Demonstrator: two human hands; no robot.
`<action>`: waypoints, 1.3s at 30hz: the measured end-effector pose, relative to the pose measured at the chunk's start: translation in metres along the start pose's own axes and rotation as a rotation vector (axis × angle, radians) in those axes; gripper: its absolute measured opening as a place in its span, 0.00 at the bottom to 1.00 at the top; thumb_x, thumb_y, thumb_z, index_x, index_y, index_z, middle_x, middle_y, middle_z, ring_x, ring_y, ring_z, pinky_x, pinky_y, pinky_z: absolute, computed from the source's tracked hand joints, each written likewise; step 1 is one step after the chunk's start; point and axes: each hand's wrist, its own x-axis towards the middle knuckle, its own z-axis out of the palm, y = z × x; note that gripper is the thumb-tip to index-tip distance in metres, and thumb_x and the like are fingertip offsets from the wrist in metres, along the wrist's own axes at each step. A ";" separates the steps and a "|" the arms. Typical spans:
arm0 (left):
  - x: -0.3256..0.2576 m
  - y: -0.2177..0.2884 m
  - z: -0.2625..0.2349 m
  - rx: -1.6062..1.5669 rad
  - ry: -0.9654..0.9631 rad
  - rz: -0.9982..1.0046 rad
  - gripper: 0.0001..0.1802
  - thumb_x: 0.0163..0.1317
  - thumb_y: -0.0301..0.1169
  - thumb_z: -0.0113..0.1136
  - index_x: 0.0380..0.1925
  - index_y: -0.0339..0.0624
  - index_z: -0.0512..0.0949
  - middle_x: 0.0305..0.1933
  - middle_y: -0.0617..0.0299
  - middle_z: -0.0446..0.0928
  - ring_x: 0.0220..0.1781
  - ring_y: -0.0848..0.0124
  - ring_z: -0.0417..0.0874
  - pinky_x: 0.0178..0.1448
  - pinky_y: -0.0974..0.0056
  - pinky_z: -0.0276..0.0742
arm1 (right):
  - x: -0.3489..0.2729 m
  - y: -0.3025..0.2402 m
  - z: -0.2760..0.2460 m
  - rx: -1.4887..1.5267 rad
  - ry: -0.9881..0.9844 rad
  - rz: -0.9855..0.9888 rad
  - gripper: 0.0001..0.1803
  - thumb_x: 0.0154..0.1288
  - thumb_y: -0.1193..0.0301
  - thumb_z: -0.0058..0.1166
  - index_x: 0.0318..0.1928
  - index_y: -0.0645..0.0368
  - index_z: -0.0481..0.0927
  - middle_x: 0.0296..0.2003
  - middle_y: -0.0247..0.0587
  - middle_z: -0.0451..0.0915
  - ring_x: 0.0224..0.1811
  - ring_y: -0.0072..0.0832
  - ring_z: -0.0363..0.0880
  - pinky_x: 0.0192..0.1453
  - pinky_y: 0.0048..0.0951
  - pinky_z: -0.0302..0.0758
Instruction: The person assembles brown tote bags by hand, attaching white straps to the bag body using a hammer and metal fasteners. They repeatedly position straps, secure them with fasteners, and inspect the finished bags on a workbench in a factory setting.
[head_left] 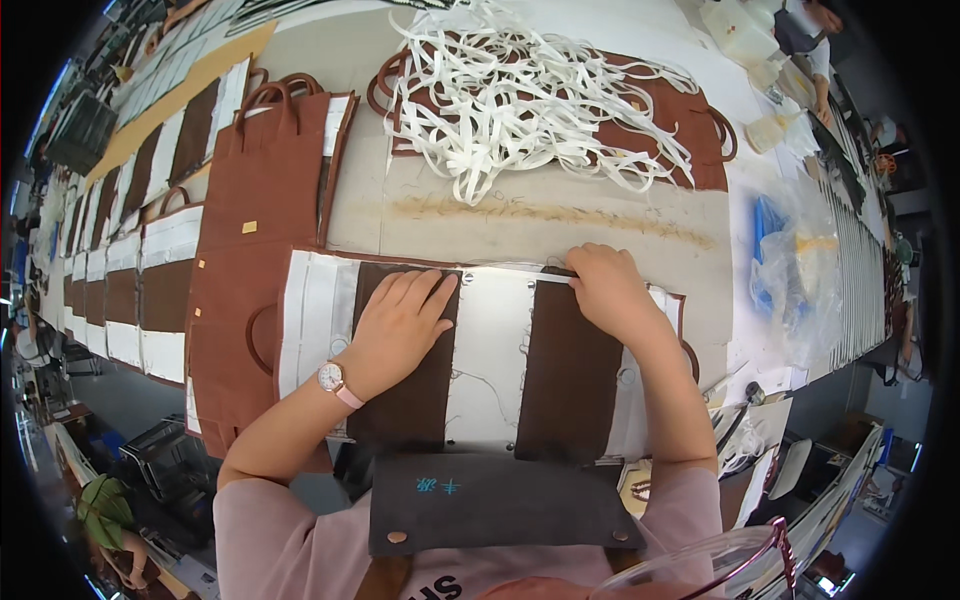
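L hand (400, 320) lay flat, fingers (425, 292) spread wide & pressed palm-down on the left dark brown strip (400, 400) of a bag panel (495, 350); nothing gripped, just pinning it. A watch w/ pink strap (333, 380) sat on that wrist. R hand (610, 290) was curled, fingers (580, 268) narrow, pinching the end of a thin white tape strip (510, 270) running along the panel's top edge, between the two hands. Under the R fingers & toward the body lay the second dark brown strip (570, 370); a white middle section lay between both strips.

Panel sat directly under both hands on the surface (550, 215), near edge touching a dark grey apron (500, 510).

Beyond the fingers, well apart: a heap of loose white tape lengths (530, 100) piled on another brown bag piece (690, 140). Just beyond the fingers, a streak of yellowish glue residue (560, 213) on the surface. Left of L fingers: brown bag w/ handles (265, 170), plus a row of brown-and-white panels (130, 290) further left. Right of R fingers, near: clear plastic bag (800, 270) w/ blue & yellow contents. Far beyond right, another person's arm (822, 60) by plastic bottles (740, 35)
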 end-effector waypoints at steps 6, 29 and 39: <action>0.008 -0.001 0.013 -0.007 -0.015 -0.025 0.35 0.58 0.39 0.69 0.66 0.46 0.72 0.58 0.54 0.70 0.61 0.56 0.71 0.69 0.48 0.64 | 0.032 -0.036 0.030 0.279 0.158 -0.240 0.08 0.59 0.79 0.59 0.40 0.63 0.78 0.37 0.47 0.77 0.44 0.49 0.76 0.51 0.46 0.74; 0.019 -0.017 0.012 -0.088 -0.015 -0.081 0.28 0.56 0.38 0.71 0.59 0.53 0.78 0.46 0.60 0.70 0.49 0.61 0.73 0.55 0.55 0.68 | 0.043 -0.031 0.062 0.244 0.350 -0.591 0.14 0.52 0.75 0.56 0.42 0.61 0.82 0.37 0.37 0.74 0.45 0.36 0.73 0.51 0.38 0.74; 0.024 -0.014 0.022 -0.188 0.081 0.023 0.30 0.52 0.29 0.72 0.58 0.45 0.76 0.47 0.55 0.71 0.47 0.55 0.74 0.54 0.53 0.72 | 0.042 -0.033 0.066 0.146 0.364 -0.594 0.16 0.57 0.74 0.56 0.47 0.58 0.84 0.38 0.34 0.75 0.44 0.35 0.72 0.50 0.36 0.70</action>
